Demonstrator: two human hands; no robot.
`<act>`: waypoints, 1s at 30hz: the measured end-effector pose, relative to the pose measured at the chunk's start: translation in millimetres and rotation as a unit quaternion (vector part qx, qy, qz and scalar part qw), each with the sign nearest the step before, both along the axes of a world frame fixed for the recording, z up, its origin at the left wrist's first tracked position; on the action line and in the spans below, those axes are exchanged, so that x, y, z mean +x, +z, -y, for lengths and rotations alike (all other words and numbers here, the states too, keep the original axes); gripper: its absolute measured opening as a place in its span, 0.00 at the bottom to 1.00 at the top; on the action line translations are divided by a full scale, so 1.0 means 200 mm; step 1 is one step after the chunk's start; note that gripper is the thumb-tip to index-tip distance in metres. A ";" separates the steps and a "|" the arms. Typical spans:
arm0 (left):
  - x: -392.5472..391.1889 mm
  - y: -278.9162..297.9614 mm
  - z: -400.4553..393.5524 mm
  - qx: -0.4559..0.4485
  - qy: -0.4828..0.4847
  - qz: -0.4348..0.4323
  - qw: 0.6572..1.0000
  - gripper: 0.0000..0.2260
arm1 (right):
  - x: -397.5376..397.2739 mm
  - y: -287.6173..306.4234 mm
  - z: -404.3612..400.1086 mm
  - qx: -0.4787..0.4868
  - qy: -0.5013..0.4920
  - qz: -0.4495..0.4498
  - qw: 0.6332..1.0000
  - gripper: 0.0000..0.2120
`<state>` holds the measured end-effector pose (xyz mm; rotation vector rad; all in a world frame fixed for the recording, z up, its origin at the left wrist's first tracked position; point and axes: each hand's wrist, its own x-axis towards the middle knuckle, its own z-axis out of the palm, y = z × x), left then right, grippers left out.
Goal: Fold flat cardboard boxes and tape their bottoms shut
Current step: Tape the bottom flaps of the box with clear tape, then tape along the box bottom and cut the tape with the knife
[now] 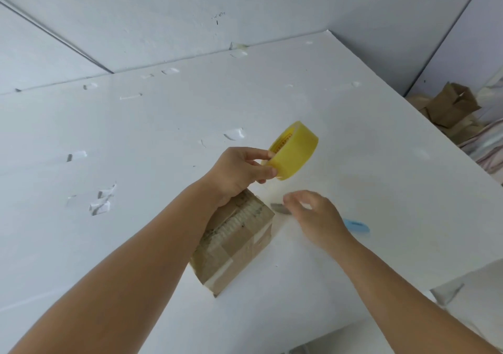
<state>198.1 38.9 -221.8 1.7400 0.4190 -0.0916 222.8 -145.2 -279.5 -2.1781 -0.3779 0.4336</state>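
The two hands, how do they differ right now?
The left hand is raised above the table, gripping the yellow tape roll; the right hand is low near the table, over a blue-handled cutter. The left hand looks sharp, the right hand blurred. Whether the right hand grips the cutter is unclear. Both are bare and near the cardboard box.
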 end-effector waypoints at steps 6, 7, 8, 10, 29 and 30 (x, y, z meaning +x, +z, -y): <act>0.00 0.00 0.01 0.001 0.013 -0.002 1.000 0.12 | -0.11 0.11 -0.21 0.238 -0.063 -0.295 0.923 0.14; 0.00 0.00 0.01 -0.005 0.017 -0.003 1.000 0.12 | -0.11 0.12 -0.23 0.265 -0.082 -0.315 0.908 0.12; 0.00 0.00 0.01 -0.009 0.022 -0.004 1.000 0.12 | -0.12 0.11 -0.25 0.283 -0.099 -0.325 0.897 0.12; 0.00 -0.01 0.01 -0.006 0.028 -0.009 1.000 0.11 | -0.13 0.08 -0.27 0.295 -0.119 -0.313 0.895 0.12; -0.21 0.10 -0.10 -0.068 0.256 0.118 0.957 0.11 | -0.14 0.04 -0.30 0.240 -0.148 -0.236 0.930 0.14; -0.27 0.10 -0.11 -0.056 0.269 0.125 0.953 0.10 | -0.14 0.04 -0.29 0.240 -0.145 -0.237 0.930 0.13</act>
